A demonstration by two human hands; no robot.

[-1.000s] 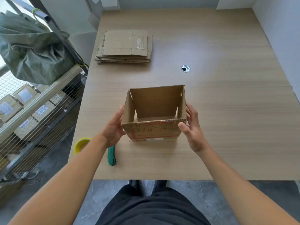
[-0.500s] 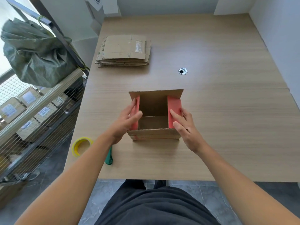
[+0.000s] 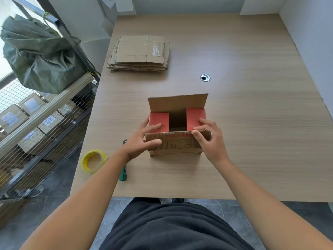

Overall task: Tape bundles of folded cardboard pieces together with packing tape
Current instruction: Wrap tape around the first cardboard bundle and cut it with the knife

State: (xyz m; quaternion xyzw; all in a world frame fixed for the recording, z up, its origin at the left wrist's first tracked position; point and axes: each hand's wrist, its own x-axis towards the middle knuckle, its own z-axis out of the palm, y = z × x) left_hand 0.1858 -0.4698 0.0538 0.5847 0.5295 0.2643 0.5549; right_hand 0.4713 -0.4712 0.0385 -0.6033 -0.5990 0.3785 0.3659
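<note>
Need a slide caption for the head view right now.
Left hand and right hand grip a cardboard box on the table, pressing its red side flaps inward.

The desk (image 3: 252, 141) shows matt, pale wood grain. The box (image 3: 177, 143) is rough brown corrugated cardboard with smooth red flaps (image 3: 159, 120); the stack (image 3: 140, 53) is the same cardboard. The tape (image 3: 91, 161) gleams, glossy yellow plastic. The sack (image 3: 41, 55) looks coarse woven cloth.

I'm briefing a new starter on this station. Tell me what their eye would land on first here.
First, the open cardboard box at the centre of the table, its two red inner flaps folded in, with the left hand and right hand holding its near corners. Next, the stack of flattened cardboard at the table's far left, and the yellow packing tape roll by the near left edge.
</note>
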